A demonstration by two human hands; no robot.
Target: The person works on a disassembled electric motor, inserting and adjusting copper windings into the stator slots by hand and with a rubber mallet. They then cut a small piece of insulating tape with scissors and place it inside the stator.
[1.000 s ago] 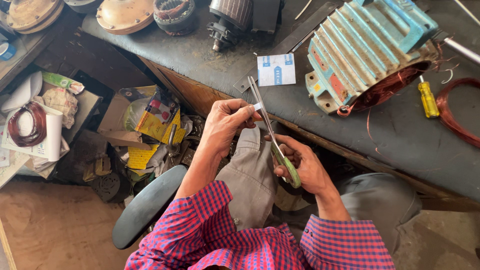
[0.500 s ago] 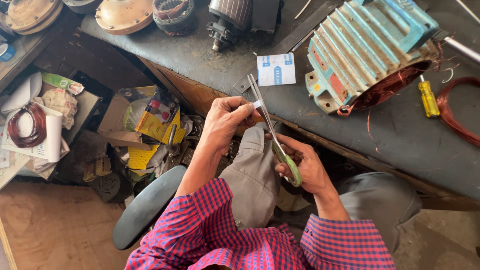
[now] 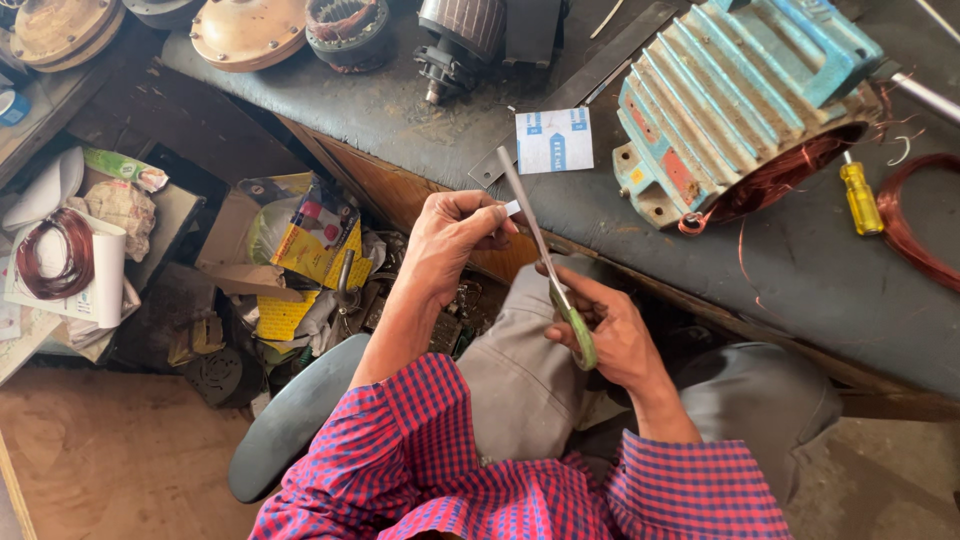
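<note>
Right hand (image 3: 610, 335) grips green-handled steel scissors (image 3: 545, 260), blades pointing up-left twd worktop (image 3: 420, 120) front edge; left hand (image 3: 450, 240) pinches small white paper strip (image 3: 512, 208) against blades.

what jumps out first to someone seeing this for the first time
The big blue finned motor housing on the bench at upper right, with copper windings showing at its open end, draws the eye first. At centre, over the person's lap, the right hand holds green-handled scissors against a small white strip pinched by the left hand. A white paper piece lies on the bench just above.
</note>
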